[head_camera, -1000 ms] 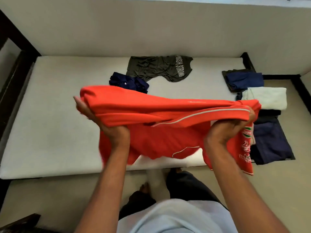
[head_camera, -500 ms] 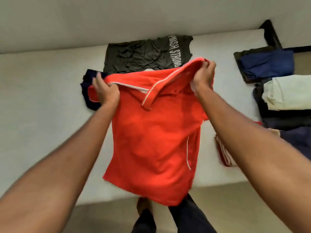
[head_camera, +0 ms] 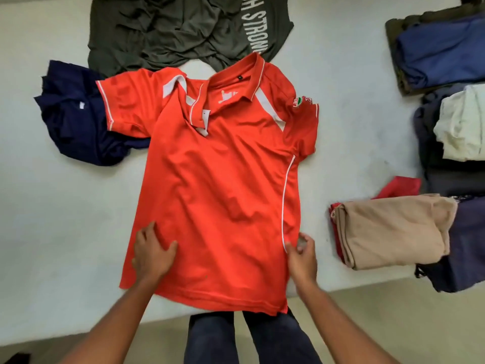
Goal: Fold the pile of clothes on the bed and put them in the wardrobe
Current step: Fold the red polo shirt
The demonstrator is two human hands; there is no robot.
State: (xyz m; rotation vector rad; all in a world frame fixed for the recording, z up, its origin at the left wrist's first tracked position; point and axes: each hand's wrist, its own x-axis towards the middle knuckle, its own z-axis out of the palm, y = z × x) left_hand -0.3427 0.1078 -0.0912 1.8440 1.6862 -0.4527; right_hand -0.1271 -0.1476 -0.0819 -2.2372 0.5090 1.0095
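The red polo shirt (head_camera: 217, 193) lies spread front-up on the white mattress (head_camera: 52, 219). Its collar points away from the person, and its hem reaches just past the mattress's near edge, above the person's dark trousers (head_camera: 249, 337).

The left hand (head_camera: 152, 254) rests flat on the lower left of the shirt with its fingers spread. The right hand (head_camera: 301, 256) sits at the right side seam near the hem, thumb on the cloth and fingers loosely curled. Whether it nips the edge cannot be told.

The shirt's left sleeve overlaps a crumpled navy garment (head_camera: 78, 119), and the collar almost touches a rumpled olive T-shirt (head_camera: 170, 30) with white lettering.

To the left of the shirt's body there is wide bare mattress. To the right, a narrower bare strip separates it from a folded beige garment (head_camera: 393, 232), which lies on a red piece (head_camera: 401, 185). Further right, folded blue (head_camera: 441, 48), cream (head_camera: 464, 122) and dark (head_camera: 467, 245) pieces lie along the bed's right end.

Half a second ago both hands held the shirt up by its shoulders, and it hung over the bed. Now it is laid down, and the hands have moved to its lower part.
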